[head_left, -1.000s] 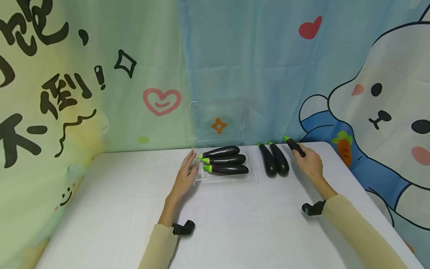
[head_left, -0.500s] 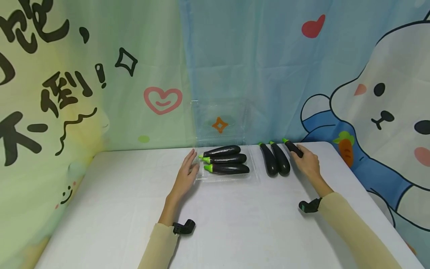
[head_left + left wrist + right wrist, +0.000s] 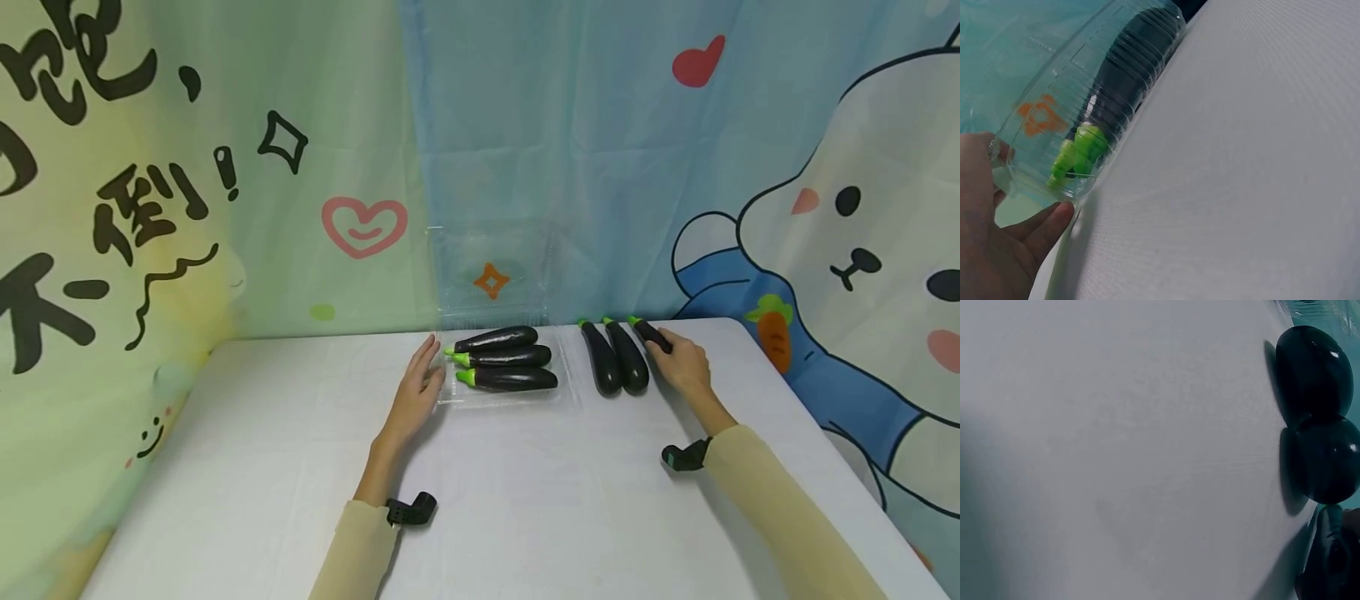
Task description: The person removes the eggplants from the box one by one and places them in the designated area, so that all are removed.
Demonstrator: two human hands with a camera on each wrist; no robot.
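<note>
My left hand (image 3: 415, 390) rests with straight fingers against the left side of a clear plastic clamshell box (image 3: 517, 401). In the left wrist view the thumb touches the lower corner of the box (image 3: 1054, 69). Three eggplants lie crosswise inside: the back one (image 3: 495, 337), the middle one (image 3: 506, 357) and the front one (image 3: 510, 379), green stems to the left. My right hand (image 3: 688, 367) grips another eggplant (image 3: 649, 334), its stem pointing away. Just left of it, two eggplants lie side by side, one (image 3: 602, 360) touching the other (image 3: 627, 360).
The box lid (image 3: 491, 250) stands raised against the printed curtain (image 3: 600, 167) behind the table. A white cloth covers the table (image 3: 540, 500), and its far edge runs just behind the eggplants.
My right hand has moved slightly left with its eggplant, closer to the two on the table, and the stem end has come lower. The left hand has stayed at the box.
</note>
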